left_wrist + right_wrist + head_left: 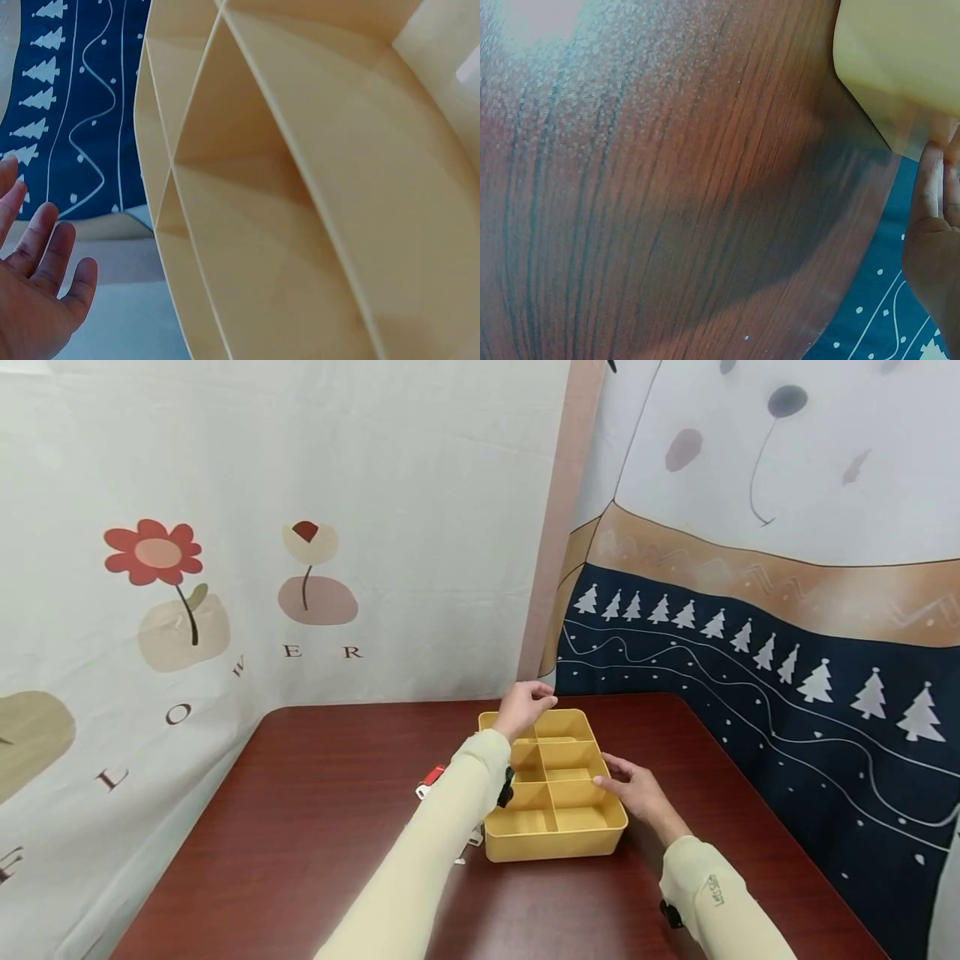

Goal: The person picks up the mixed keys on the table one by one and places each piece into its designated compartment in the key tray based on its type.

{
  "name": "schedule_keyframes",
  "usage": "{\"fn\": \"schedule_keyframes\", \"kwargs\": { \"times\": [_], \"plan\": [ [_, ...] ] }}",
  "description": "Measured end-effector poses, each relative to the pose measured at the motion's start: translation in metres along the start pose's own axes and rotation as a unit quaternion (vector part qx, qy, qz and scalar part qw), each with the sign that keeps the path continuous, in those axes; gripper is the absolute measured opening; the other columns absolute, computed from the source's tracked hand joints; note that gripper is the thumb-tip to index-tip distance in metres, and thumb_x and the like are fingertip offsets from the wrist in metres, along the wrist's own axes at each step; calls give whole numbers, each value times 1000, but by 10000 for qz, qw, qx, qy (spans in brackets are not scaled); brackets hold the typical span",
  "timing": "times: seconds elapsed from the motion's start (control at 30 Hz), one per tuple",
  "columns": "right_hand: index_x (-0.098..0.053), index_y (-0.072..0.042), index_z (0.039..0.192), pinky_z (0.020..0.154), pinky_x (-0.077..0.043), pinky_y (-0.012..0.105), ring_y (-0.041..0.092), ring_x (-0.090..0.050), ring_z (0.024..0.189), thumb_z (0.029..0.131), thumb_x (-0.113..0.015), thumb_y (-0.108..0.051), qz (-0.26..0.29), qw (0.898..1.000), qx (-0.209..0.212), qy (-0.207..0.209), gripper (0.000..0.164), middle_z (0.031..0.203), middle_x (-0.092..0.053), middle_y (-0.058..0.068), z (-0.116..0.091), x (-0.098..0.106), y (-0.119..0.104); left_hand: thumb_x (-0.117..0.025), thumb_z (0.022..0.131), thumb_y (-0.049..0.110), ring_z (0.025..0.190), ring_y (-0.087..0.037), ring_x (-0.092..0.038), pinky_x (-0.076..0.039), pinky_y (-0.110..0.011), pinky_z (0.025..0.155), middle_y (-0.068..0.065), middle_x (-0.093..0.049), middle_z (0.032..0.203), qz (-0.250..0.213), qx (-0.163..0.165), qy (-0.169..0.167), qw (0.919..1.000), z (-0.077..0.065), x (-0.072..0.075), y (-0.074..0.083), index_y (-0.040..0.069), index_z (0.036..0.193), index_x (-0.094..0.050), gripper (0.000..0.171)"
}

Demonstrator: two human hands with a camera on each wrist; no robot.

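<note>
A yellow divided box (555,846) with several compartments stands on the table, its inside bare where I can see it. My left hand (525,706) hovers over its far left corner; the left wrist view shows the fingers spread, loosely bent, with nothing between them. On the right side, my right hand (633,789) holds the box wall, thumb over the rim and fingers along the outside. Part of that grip is cut off in the right wrist view, where the fingers (930,187) meet the box's outer wall. My left forearm covers some of the box's left side.
Left of the box lies a small red and white object (431,778), partly behind my left sleeve. Small white pieces (476,837) show beside the box's near left corner. The dark red wooden table (337,793) meets printed cloth hangings (420,527) at the back and right.
</note>
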State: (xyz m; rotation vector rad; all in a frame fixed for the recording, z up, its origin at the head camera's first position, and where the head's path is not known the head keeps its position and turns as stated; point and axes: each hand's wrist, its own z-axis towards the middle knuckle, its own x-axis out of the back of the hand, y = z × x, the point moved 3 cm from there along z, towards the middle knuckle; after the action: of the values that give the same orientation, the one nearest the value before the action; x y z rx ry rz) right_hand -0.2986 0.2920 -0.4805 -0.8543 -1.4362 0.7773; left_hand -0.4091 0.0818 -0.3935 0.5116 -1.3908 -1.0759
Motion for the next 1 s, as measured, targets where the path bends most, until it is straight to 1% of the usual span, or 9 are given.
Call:
{"fn": "schedule_keyframes", "kwargs": {
  "times": [0.13,0.37,0.5,0.73,0.9,1.0],
  "plan": [
    [-44,-2,148,101,-45,48,38,-51,126,95,-68,-23,37,10000,-75,-29,62,142,-50,24,-2,2,0,-67,96,23,97,-19,-60,-50,-31,85,-4,-69,111,-78,-61,61,9999,1,11,-4,6,116,-72,26],
    [-42,-4,149,102,-44,49,38,-50,127,95,-68,-29,-26,9998,-158,-86,65,144,-48,24,-2,3,-1,-66,97,22,95,-20,-58,-50,-33,82,-5,-68,107,-221,-95,73,9997,-2,34,-8,8,113,-72,22],
    [-43,-3,148,100,-45,48,38,-51,125,95,-68,-24,13,9999,-120,-79,63,142,-50,24,-2,3,-1,-66,97,23,95,-20,-60,-50,-34,80,-4,-68,106,-224,-138,94,9996,-4,51,-9,8,115,-71,24],
    [-43,-1,147,98,-47,46,37,-52,122,96,-67,-19,37,10000,-17,-90,59,139,-52,25,0,3,-1,-65,97,24,100,-22,-63,-51,-36,84,-7,-69,112,-169,-193,189,9995,-14,80,-16,7,119,-70,28],
    [-42,-1,148,100,-46,47,38,-51,125,96,-66,-18,54,9999,-49,-124,60,140,-51,25,-1,2,-3,-65,97,27,102,-21,-62,-50,-38,86,-5,-68,113,-148,-125,233,9995,-23,98,-26,11,118,-71,26],
    [-41,-3,150,101,-45,48,38,-50,126,97,-66,-20,3,9998,-87,-153,62,141,-50,25,-2,1,-4,-66,97,26,102,-21,-62,-50,-39,87,-5,-69,112,-137,-144,274,9994,-29,109,-34,10,116,-71,25]
  ]
}}
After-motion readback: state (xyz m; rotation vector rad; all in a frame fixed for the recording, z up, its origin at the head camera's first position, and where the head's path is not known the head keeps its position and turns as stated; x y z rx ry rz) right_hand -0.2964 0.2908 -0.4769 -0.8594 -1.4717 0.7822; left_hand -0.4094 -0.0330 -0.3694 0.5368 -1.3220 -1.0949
